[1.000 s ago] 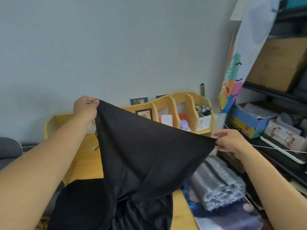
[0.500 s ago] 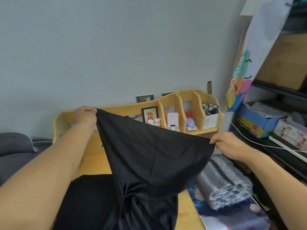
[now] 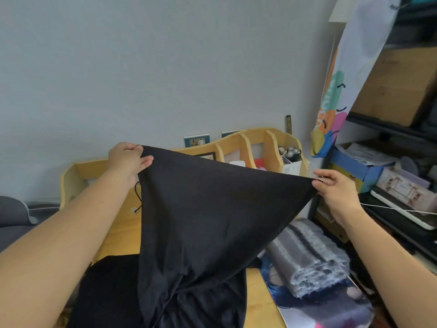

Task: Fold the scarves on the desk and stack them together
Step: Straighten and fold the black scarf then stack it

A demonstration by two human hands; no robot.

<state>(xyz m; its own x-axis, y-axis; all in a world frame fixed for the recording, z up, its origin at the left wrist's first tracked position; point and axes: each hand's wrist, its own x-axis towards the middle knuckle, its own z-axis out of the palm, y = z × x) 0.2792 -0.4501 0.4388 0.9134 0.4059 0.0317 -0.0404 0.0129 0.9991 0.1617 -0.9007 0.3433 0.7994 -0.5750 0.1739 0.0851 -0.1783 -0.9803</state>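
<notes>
Two hands' fingers (image 3: 146,160) pinch black scarf (image 3: 212,209) top corners

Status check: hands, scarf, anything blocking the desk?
Left hand and right hand pinching black scarf corners, spread midair. Grey folded scarf at desk right. Nothing blocking.

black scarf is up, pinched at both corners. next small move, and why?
Probably bring the left hand across to the right hand, corner to corner, halving the black scarf. It hangs stretched between both pinches, tail bunched on the desk; the folded grey scarf waits on the right.
</notes>
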